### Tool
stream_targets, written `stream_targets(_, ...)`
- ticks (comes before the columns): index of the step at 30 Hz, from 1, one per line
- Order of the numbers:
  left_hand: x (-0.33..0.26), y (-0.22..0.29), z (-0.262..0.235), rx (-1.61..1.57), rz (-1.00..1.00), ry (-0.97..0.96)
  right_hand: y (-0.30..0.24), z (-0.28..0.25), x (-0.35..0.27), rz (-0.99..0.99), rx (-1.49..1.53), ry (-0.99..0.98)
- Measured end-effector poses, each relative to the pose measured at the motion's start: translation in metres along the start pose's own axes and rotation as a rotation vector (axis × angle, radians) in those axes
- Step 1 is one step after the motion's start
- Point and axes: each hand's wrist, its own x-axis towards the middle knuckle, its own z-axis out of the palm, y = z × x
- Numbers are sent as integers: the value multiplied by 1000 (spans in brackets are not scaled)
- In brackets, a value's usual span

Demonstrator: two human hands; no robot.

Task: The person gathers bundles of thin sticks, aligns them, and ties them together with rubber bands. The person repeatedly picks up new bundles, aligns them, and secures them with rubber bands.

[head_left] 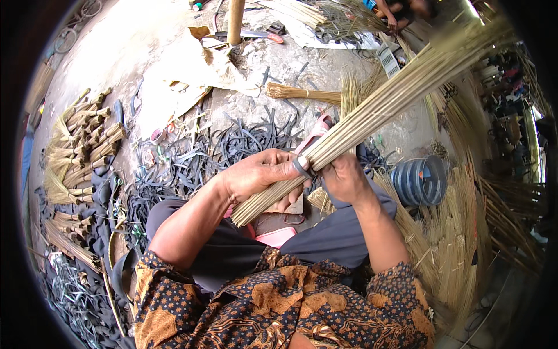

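- A long bundle of thin straw-coloured sticks (372, 113) is held slantwise over the lap, its cut butt end low and toward the person's left, its loose tips fanning out toward the upper right.
- The left hand (261, 174) is wrapped round the bundle just above the butt end, fingers closed on the sticks.
- The right hand (344, 177) is closed on the bundle from the other side, just beside the left hand; its fingertips are hidden behind the sticks.
- A dark rubber band (302, 167) is seen pressed round the bundle between the two hands; whether it is tied off cannot be told.
- It is judged that the binding of this bundle is under way: the sticks have been gathered and one band is on, while no further band or handle is seen on it.
- Left of the bundle, a heap of finished, bound brooms (81, 145) is stacked on the ground, so a good part of the work is judged done.
- Between that heap and the bundle, loose black rubber strips (232, 142) are strewn.
- Right of the bundle, a dark ribbed container (419, 180) lies on its side, and piles of unbound sticks (459, 244) below it are judged to be left.
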Motion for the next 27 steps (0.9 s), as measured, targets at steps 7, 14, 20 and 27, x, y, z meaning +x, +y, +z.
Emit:
stream_targets(7,8,-2,-5,617,223,388,-45,-30,35,332,-434,-384)
stream_targets(14,5,-15,-22,1318,207,719,-59,-9,72,-132,-653,-106)
stream_targets(20,7,-27,-27,1378,222,792,-44,9,83,-329,-864,-221)
stream_targets(27,4,-28,-43,1009,130,816,-50,14,71,105,-415,-326)
